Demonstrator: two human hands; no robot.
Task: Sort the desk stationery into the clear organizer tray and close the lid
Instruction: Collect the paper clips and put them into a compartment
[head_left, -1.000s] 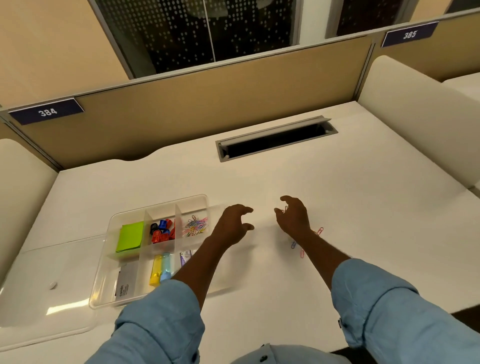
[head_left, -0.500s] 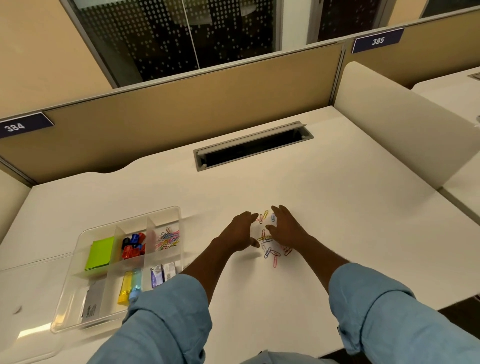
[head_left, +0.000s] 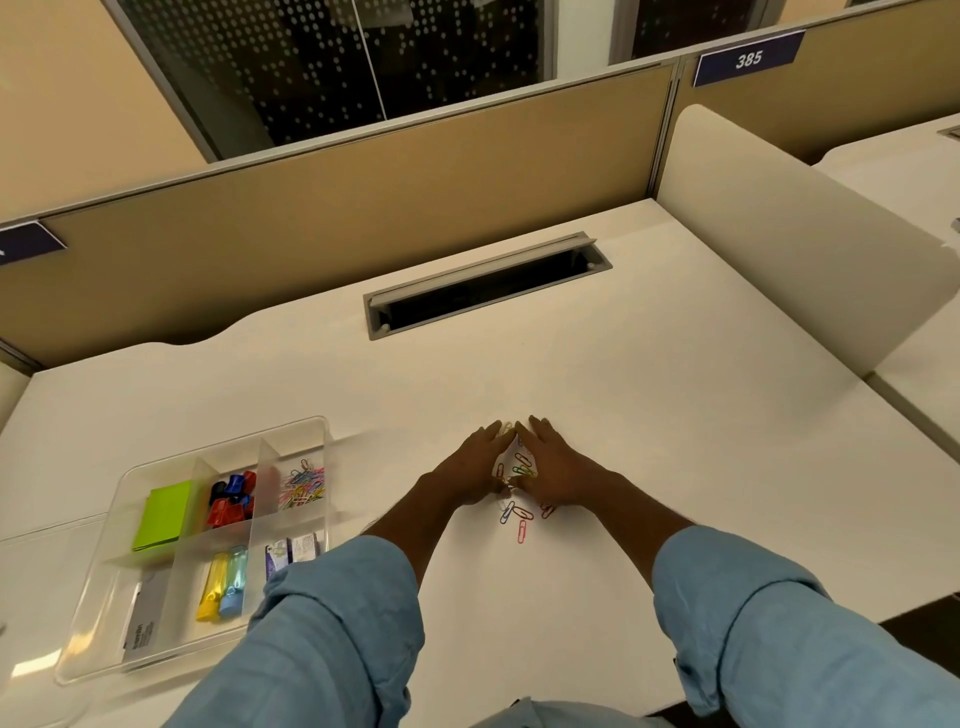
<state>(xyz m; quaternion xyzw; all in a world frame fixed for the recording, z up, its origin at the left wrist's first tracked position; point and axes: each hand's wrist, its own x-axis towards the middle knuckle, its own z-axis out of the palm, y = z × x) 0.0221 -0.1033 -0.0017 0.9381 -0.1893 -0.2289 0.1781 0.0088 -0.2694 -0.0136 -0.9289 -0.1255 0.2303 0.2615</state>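
both hands were flat on the desk (head_left: 649, 415), palms down with fingers stretched out, not pinching anything. the left hand (head_left: 475, 467) and right hand (head_left: 558, 470) angled toward each other so the fingertips met at 12 o'clock, making a little tent around a loose pile of paper clips (head_left: 522, 467). a few clips spilled out at 6 o'clock, just past the thumbs. the tray (head_left: 88, 660) sat well off at 9 o'clock from the hands, lid off, with more clips in its far right compartment (head_left: 304, 486), next to the green sticky notes (head_left: 163, 514).
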